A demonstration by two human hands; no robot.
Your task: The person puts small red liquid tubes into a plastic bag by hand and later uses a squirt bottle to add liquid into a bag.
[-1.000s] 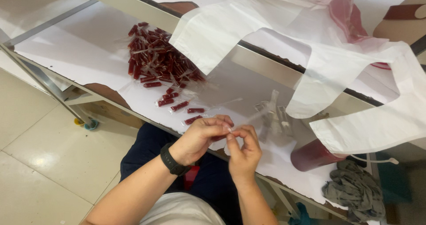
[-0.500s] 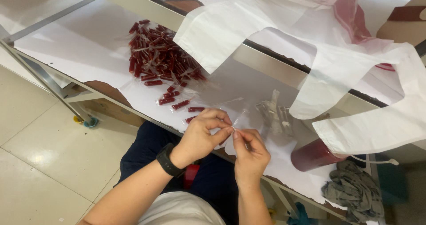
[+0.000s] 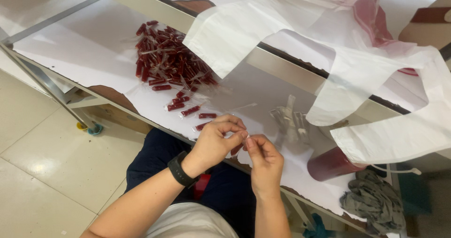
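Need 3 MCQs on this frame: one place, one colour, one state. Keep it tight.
1. Where is the heap of small packets?
A. floor
B. white-covered table, beyond the hands
C. in the bag

2. Colour of the wristband on the left arm?
A. black
B. yellow
C. white

3. How are the left hand and right hand?
A. apart, flat on the table
B. fingertips together, pinching something small
C. at the person's sides

Answers: B, the packets lie on the table; A, the band is black; B, the fingertips meet over the table's near edge.
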